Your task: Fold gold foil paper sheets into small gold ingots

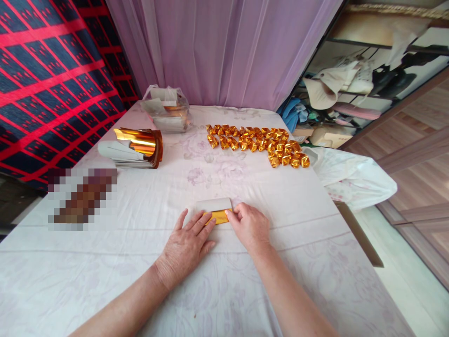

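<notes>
Left hand (185,245) flat, fingers spread, pressing the gold foil sheet (218,216) against the white tablecloth (298,210), near the table's front middle. Right hand (248,226) pinching the sheet's right end. Risk judged: crooked crease or torn foil if pressure slips on the loose cloth. Folded gold pieces (257,142) and curled foil stack (140,146) well apart, beyond. No legible brands, labels or writing.

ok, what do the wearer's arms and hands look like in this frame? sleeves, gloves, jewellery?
Both forearms are bare up to the frame edge, with no sleeve in view. The left hand and right hand wear no gloves. No ring, watch or bracelet shows on either.
</notes>
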Available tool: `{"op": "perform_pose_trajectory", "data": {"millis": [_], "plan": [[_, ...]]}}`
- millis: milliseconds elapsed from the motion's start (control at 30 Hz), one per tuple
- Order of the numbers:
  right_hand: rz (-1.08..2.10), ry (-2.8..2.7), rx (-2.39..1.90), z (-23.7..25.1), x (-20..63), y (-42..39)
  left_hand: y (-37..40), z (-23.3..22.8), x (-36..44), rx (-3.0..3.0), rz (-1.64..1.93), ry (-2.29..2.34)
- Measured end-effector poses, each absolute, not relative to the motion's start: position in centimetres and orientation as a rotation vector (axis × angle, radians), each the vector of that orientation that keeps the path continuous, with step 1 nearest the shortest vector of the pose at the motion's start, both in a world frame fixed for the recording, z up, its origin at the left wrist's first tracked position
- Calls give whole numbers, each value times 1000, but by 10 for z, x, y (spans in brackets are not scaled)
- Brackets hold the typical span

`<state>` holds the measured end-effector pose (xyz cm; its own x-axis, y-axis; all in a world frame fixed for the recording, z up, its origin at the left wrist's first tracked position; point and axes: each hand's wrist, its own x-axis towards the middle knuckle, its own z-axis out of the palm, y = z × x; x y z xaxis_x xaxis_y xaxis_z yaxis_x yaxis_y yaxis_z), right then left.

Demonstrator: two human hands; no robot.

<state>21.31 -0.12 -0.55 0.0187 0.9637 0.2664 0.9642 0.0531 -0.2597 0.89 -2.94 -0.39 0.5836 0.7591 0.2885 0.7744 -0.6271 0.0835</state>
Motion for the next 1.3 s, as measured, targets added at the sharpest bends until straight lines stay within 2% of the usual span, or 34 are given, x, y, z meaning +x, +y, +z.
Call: {"op": "perform_pose_trajectory", "data": {"millis": [700,1300], "plan": [[18,-2048,-1787,-5,214,-10,-29,-2,10,-2778,-420,-1342],[63,-2049,-1833,-2,212,-10,-28,3,9,-2789,-400,-1303]]}}
